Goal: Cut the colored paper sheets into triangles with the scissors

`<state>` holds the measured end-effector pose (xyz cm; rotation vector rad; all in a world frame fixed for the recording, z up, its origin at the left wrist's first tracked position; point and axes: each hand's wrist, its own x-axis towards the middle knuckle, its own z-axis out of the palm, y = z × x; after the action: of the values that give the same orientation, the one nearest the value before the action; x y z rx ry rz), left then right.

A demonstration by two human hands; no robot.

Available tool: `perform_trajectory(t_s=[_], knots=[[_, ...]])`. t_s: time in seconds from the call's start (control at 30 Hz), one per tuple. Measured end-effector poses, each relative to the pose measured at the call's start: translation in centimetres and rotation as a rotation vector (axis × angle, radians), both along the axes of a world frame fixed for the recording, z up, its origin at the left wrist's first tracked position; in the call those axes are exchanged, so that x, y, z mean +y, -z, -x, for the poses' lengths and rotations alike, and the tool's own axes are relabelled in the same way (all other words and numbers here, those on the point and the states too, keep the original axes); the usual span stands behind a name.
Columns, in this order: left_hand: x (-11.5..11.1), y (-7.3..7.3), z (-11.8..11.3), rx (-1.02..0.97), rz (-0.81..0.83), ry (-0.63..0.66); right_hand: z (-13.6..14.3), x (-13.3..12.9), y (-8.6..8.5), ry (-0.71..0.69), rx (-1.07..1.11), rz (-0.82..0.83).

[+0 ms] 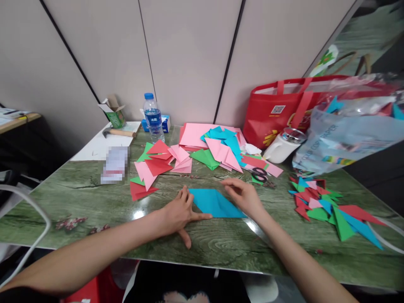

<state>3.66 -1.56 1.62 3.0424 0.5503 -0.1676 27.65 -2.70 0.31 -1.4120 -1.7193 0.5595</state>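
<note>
A sheet of blue paper (216,203), folded into a slanted four-sided shape with creases, lies on the table in front of me. My left hand (178,214) rests at its left end, fingers spread, one finger stretched along the lower edge and the thumb apart on the tabletop. Over the right side of the paper is my right hand (243,195), its fingers loosely bent and apart, with nothing visible in them. Whether its side touches the paper I cannot tell.
Folded red (159,164), pink and green papers lie behind my hands, near scissors (259,174). A paper assembly (315,200) sits right. Farther back stand a water bottle (153,120), a hammer (120,133), a white mug (280,147), a red bag (265,109) and a plastic bag (334,134).
</note>
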Motion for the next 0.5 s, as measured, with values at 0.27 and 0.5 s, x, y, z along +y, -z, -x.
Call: perform_trajectory(t_s=[0.27, 0.5], knots=[[-0.3, 0.0, 0.4, -0.081, 0.008, -0.018, -1.6, -2.6, 0.8, 0.017, -0.288, 0.264], [0.2, 0.5, 1.7, -0.172, 0.168, -0.160, -0.9, -1.8, 0.5, -0.037, -0.144, 0.351]])
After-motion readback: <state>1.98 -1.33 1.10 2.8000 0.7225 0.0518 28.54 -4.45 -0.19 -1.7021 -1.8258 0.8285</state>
